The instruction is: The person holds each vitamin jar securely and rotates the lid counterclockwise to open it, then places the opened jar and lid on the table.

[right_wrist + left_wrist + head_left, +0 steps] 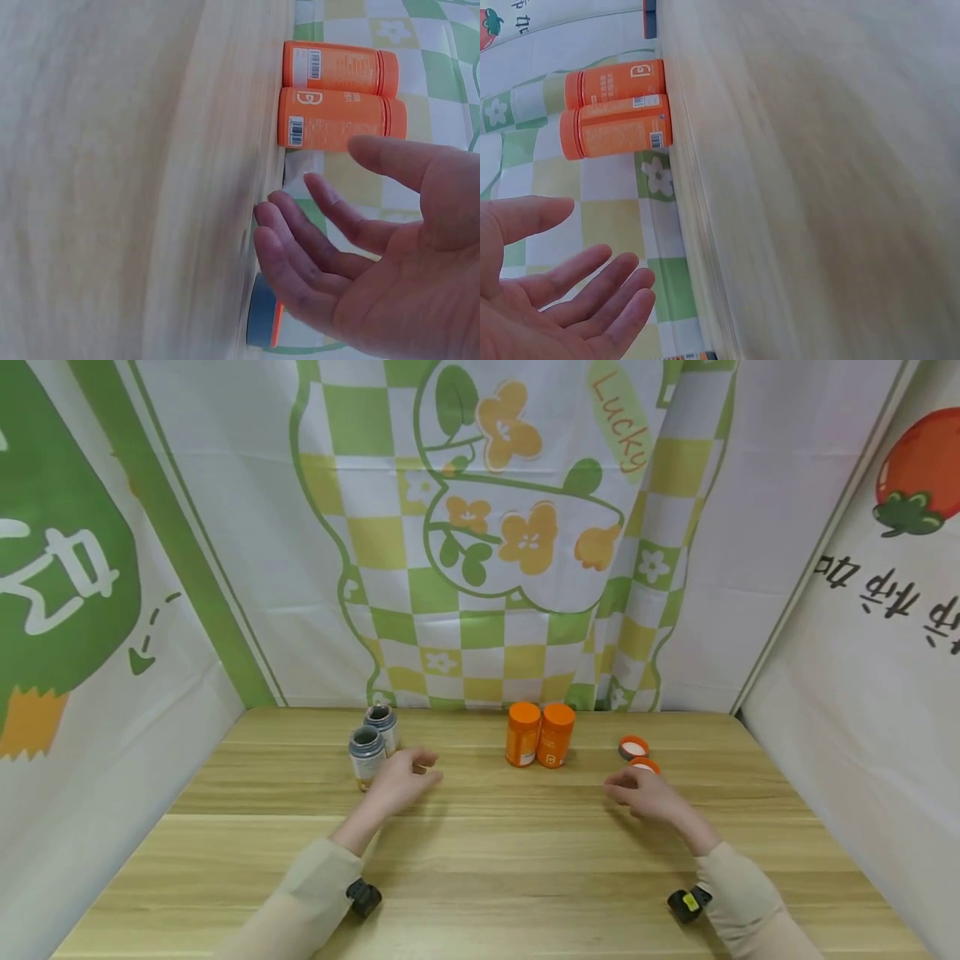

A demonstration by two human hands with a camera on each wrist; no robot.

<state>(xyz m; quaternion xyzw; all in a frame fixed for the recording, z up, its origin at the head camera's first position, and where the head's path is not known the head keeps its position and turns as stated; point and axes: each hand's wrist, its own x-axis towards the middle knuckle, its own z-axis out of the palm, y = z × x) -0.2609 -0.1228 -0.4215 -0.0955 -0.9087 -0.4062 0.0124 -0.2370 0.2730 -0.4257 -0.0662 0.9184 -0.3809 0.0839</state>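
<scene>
Two lidless grey jars (367, 762) stand just left of the left hand (401, 782), while two loose lids (633, 747) lie just beyond the right hand (649, 794) on the worktop (487, 877).
Both hands are empty, fingers loosely bent and thumbs apart, in what looks like a reaching step; a grasp would call for curling around a jar or pinching a lid's rim. Between the hands and slightly farther off, two capped orange jars (523, 737) stand side by side before a checked backdrop (480, 647). In the head view, the hands partly hide the nearer grey jar and nearer lid.
</scene>
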